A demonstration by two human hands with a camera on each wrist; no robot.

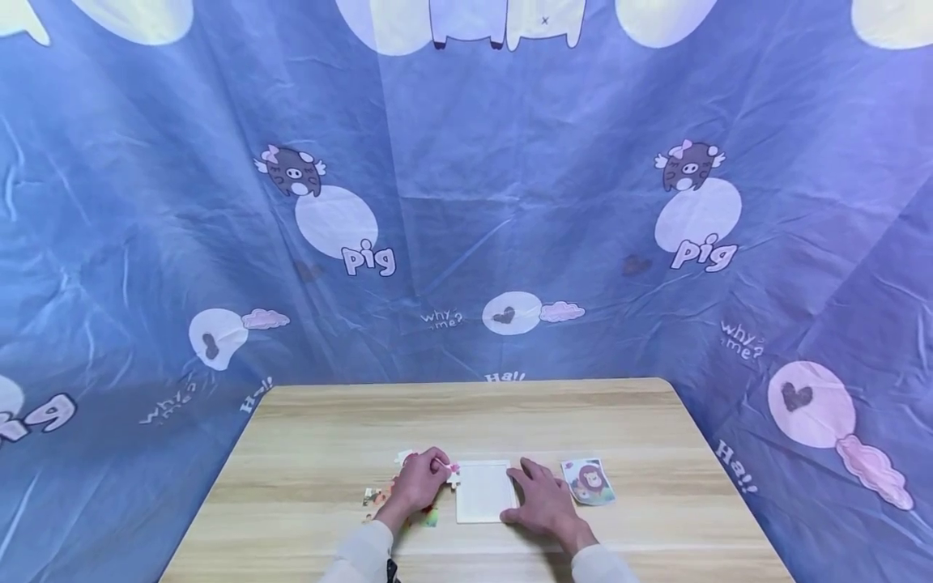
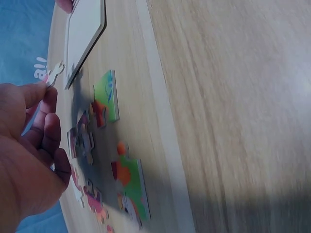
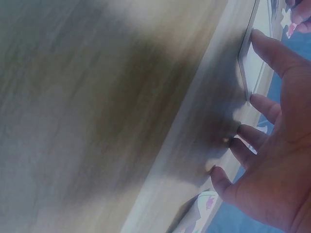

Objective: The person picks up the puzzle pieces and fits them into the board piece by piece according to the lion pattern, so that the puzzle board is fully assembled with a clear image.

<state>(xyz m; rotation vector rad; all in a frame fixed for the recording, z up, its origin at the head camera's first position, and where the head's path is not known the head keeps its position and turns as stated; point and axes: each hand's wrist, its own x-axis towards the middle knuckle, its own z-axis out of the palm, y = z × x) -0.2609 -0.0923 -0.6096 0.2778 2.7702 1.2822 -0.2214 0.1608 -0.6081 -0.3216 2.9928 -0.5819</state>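
Note:
Between thumb and forefinger, my left hand (image 1: pixel 420 483) pinches a jigsaw piece (image 2: pixel 56 74), lifted above the table just left of a white puzzle frame (image 1: pixel 484 494). The frame lies flat, its pale inside bare. Spread along the frame's right side, my right hand (image 1: pixel 542 499) touches its edge with thumb and forefinger. Several loose puzzle pieces (image 2: pixel 130 177) in green, orange and red lie under and around the left hand; in the head view that hand partly hides them. A picture card with a lion (image 1: pixel 587 482) lies to the right of the right hand.
The pale wooden table (image 1: pixel 328 421) has its far edge against a blue cloth backdrop (image 1: pixel 466 202) printed with pigs and words. The cloth also stands at both sides. The lion card curls up at an edge (image 3: pixel 200 209) in the right wrist view.

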